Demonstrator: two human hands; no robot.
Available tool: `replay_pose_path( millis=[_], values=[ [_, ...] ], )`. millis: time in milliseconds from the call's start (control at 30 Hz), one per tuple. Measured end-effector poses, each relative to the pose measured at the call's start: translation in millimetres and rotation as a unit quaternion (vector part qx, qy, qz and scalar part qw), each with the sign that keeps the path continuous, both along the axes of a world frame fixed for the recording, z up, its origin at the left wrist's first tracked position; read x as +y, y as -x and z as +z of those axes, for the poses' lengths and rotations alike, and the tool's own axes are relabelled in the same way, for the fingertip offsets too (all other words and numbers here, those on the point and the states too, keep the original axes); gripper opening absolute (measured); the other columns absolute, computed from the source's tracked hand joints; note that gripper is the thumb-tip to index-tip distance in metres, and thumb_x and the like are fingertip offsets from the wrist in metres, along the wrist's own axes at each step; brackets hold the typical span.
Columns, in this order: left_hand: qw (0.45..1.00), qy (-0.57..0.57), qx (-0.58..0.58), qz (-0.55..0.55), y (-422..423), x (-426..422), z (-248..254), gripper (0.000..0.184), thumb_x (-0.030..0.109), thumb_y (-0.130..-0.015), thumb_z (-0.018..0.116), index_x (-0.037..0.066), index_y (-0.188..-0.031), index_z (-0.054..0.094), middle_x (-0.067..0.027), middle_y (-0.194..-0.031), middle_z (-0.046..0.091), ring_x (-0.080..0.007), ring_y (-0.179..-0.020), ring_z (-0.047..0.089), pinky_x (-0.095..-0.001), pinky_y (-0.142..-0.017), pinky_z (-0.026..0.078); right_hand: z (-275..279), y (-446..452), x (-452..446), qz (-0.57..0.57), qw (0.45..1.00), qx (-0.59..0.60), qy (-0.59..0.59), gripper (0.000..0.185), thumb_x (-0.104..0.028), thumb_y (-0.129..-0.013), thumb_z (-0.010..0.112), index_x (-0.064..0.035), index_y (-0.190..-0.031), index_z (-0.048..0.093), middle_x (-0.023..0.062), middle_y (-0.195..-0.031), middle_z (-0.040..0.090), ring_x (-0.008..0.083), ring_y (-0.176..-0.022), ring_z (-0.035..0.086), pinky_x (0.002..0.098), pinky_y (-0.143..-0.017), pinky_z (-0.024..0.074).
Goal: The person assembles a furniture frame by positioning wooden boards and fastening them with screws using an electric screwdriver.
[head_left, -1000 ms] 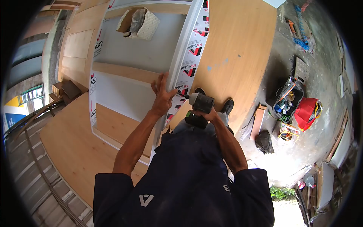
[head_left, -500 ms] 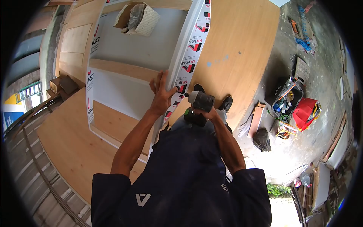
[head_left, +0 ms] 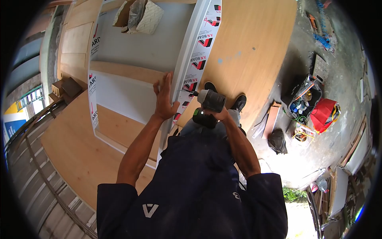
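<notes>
My right hand (head_left: 218, 114) is wrapped round the grip of a cordless drill (head_left: 214, 102), and a small light glows on the tool. Its bit points left at the outer face of a white side panel (head_left: 197, 63) printed with red and black logos. Whether the tip touches the panel or a screw, I cannot tell. My left hand (head_left: 164, 99) rests against the inner edge of that panel, fingers stretched up and thumb apart. The panel is part of a cabinet frame (head_left: 131, 68) with wooden cross rails.
An open cardboard box (head_left: 150, 18) with clear plastic lies inside the frame. Wooden board (head_left: 254, 51) extends under my feet. On the concrete floor at right are a tool bin (head_left: 314, 93), a red bag (head_left: 324, 115), a black bag (head_left: 277, 141) and a blue coiled hose (head_left: 323, 41).
My left thumb has moved down and away from the drill bit, and the fingers have straightened along the panel edge. The drill stays in my right hand, almost in place.
</notes>
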State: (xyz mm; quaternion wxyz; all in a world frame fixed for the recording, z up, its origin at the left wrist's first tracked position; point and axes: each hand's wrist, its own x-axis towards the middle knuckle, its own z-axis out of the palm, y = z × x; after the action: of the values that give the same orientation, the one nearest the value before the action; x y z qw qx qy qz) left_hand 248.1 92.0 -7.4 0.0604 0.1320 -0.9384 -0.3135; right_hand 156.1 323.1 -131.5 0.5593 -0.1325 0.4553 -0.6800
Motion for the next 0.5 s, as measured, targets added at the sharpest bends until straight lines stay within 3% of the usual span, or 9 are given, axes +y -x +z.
replay_pose_path(
  millis=[233,500],
  values=[
    [1.000,0.004,-0.011,0.007,-1,0,-3,0.094,0.008,-0.063,0.054,-0.001,-0.150,0.019,-0.0180,-0.154,0.033,-0.0285,-0.148,0.020,-0.0494,-0.114,0.000,8,21,-3,0.039,0.996,-0.075,0.029,0.028,0.006,-0.069,0.071,-0.0026,-0.094,0.064,0.0030,-0.078,0.063,0.0094,-0.062,0.057,0.0250,-0.053,0.0441],
    [1.000,0.018,-0.005,0.009,3,1,-2,0.094,0.005,-0.061,0.054,-0.001,-0.150,0.021,-0.0187,-0.152,0.034,-0.0279,-0.147,0.022,-0.0486,-0.114,0.001,9,16,-1,0.029,0.998,-0.052,0.007,0.027,0.004,-0.069,0.072,-0.0015,-0.094,0.064,0.0034,-0.078,0.064,0.0083,-0.061,0.057,0.0243,-0.052,0.0437]
  ],
)
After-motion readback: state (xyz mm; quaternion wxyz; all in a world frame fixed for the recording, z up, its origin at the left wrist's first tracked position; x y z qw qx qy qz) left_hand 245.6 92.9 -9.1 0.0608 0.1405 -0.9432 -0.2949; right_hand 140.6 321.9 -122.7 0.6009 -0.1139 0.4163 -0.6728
